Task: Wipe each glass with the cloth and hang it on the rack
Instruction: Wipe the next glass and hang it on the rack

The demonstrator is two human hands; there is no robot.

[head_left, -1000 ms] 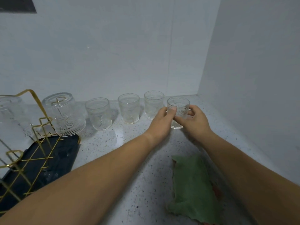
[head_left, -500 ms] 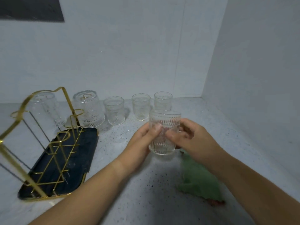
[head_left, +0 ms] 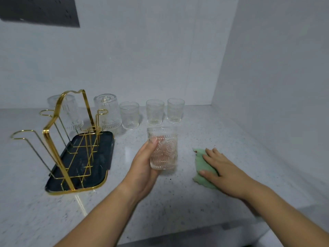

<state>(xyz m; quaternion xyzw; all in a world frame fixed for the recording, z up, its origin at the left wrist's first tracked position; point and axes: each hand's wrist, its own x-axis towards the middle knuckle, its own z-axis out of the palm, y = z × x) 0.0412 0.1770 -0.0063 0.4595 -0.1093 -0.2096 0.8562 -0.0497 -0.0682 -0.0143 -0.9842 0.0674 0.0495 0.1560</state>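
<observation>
My left hand (head_left: 144,168) grips an embossed clear glass (head_left: 164,148) upright, lifted a little above the counter in the middle of the view. My right hand (head_left: 220,168) lies flat on the green cloth (head_left: 200,161) on the counter to the right, fingers spread, thumb at the cloth's near edge. Three more upright glasses (head_left: 129,115) (head_left: 154,111) (head_left: 175,110) stand in a row near the back wall. The gold wire rack (head_left: 71,139) on its dark tray (head_left: 99,177) sits at the left, with two glasses (head_left: 107,111) (head_left: 70,111) hung upside down on its far pegs.
White walls close the corner behind and to the right. The speckled counter (head_left: 53,211) runs toward me to its front edge at the bottom. Several near pegs of the rack carry nothing.
The glass has been lifted from the row and brought toward me. My right hand let go of it and moved down onto the green cloth; my left hand alone holds the glass now.
</observation>
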